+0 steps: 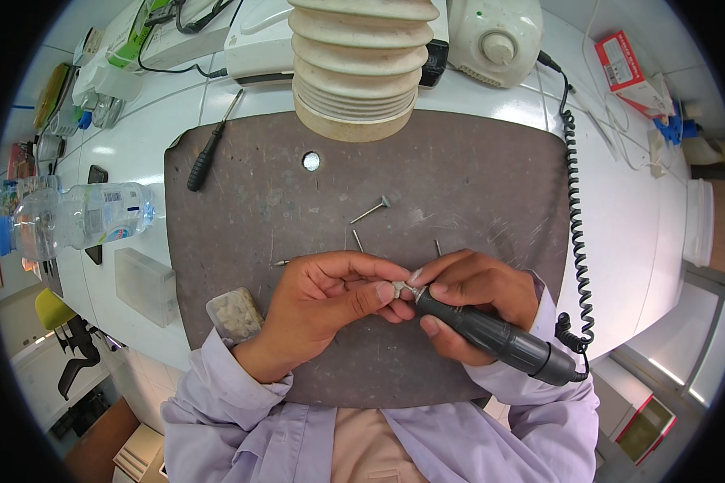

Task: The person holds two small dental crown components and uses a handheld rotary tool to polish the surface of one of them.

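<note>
Between the thumb and fingers of my left hand (318,298) is a small pale piece (398,288), partly hidden by the fingertips. My right hand (487,286) is wrapped round a black rotary handpiece (507,338), its tip at the pale piece. Both hands are close together over a dark brown mat (250,193). Beyond them on the mat lie a bur with a grey conical head (370,209) and other thin metal shanks (357,240). Beside my left wrist stands a small clear tub of pale pieces (235,315).
A ribbed white hose (362,64) hangs over the mat's far edge. From a cream control unit (495,48), a coiled black cord (576,217) runs down the right side to the handpiece. At left are a black-handled screwdriver (205,159), a plastic bottle (89,217) and a clear box (145,286).
</note>
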`<state>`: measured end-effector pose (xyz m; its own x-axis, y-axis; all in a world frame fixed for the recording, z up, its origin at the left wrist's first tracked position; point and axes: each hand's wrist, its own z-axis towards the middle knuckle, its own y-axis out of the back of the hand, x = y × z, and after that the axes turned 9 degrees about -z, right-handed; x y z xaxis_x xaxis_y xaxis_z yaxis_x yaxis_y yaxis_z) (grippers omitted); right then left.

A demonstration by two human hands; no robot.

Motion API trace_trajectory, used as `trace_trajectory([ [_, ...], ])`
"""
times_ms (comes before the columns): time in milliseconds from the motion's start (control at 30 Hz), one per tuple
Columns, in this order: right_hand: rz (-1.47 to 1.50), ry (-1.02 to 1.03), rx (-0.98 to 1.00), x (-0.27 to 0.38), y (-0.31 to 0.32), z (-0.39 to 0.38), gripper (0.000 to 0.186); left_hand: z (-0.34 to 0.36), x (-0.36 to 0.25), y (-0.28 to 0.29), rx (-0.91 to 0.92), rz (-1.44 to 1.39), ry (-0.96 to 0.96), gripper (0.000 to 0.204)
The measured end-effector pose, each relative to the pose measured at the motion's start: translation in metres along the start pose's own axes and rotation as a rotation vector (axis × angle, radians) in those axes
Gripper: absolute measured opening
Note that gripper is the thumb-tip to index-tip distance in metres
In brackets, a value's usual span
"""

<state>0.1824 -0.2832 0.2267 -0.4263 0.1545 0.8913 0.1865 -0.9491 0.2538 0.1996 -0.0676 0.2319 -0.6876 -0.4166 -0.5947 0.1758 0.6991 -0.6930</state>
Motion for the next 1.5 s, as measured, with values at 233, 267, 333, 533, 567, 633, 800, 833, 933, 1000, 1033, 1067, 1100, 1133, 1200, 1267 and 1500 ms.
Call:
trace_trajectory([
  [233, -0.008, -0.001, 0.016, 0.001, 0.002, 0.000, 0.025, 0.000, 0.000, 0.000, 0.004, 0.011, 0.006, 0.025],
  [267, -0.008, -0.001, 0.018, 0.001, 0.002, 0.001, 0.025, 0.000, -0.001, 0.000, 0.003, 0.012, 0.008, 0.025],
  [333, -0.010, 0.000, 0.022, 0.001, 0.002, 0.001, 0.025, -0.001, -0.001, 0.000, 0.001, 0.014, 0.011, 0.025],
  [533, 0.137, 0.014, -0.047, -0.003, 0.001, -0.002, 0.024, 0.000, -0.001, -0.002, 0.018, -0.035, 0.030, 0.024],
  [567, 0.131, 0.026, -0.056, -0.005, 0.001, -0.003, 0.025, 0.000, -0.002, -0.002, 0.033, -0.056, 0.038, 0.024],
  [633, 0.125, 0.049, -0.071, -0.010, 0.004, -0.004, 0.026, 0.000, -0.002, 0.000, 0.054, -0.101, 0.052, 0.024],
  [800, -0.043, 0.075, 0.043, -0.007, 0.009, 0.002, 0.025, -0.002, 0.003, 0.003, 0.141, -0.197, 0.071, 0.024],
  [833, -0.048, 0.092, 0.056, -0.007, 0.009, 0.002, 0.026, -0.002, 0.004, 0.003, 0.152, -0.209, 0.075, 0.024],
  [933, 0.021, 0.088, 0.024, -0.007, 0.007, 0.001, 0.035, -0.002, 0.004, 0.002, 0.161, -0.186, 0.071, 0.024],
  [1000, 0.045, 0.070, 0.018, -0.008, 0.008, 0.001, 0.036, -0.003, 0.005, 0.001, 0.162, -0.209, 0.088, 0.024],
  [1033, 0.057, 0.061, 0.014, -0.009, 0.008, 0.001, 0.036, -0.003, 0.004, 0.001, 0.163, -0.221, 0.096, 0.024],
  [1067, 0.062, 0.058, 0.011, -0.009, 0.008, 0.000, 0.037, -0.003, 0.004, 0.001, 0.175, -0.232, 0.109, 0.024],
  [1100, 0.067, 0.055, 0.009, -0.008, 0.008, 0.001, 0.037, -0.002, 0.004, 0.002, 0.187, -0.243, 0.121, 0.024],
  [1133, 0.073, 0.052, 0.007, -0.008, 0.008, 0.001, 0.038, -0.002, 0.004, 0.003, 0.198, -0.255, 0.133, 0.024],
  [1200, 0.071, 0.055, 0.017, -0.008, 0.008, 0.002, 0.038, -0.003, 0.004, 0.003, 0.200, -0.268, 0.153, 0.025],
  [1267, 0.070, 0.055, 0.030, -0.008, 0.008, 0.002, 0.038, -0.003, 0.003, 0.001, 0.171, -0.272, 0.172, 0.024],
  [1500, 0.071, 0.052, 0.069, -0.006, 0.010, 0.004, 0.037, -0.003, 0.001, -0.002, 0.127, -0.308, 0.212, 0.022],
])
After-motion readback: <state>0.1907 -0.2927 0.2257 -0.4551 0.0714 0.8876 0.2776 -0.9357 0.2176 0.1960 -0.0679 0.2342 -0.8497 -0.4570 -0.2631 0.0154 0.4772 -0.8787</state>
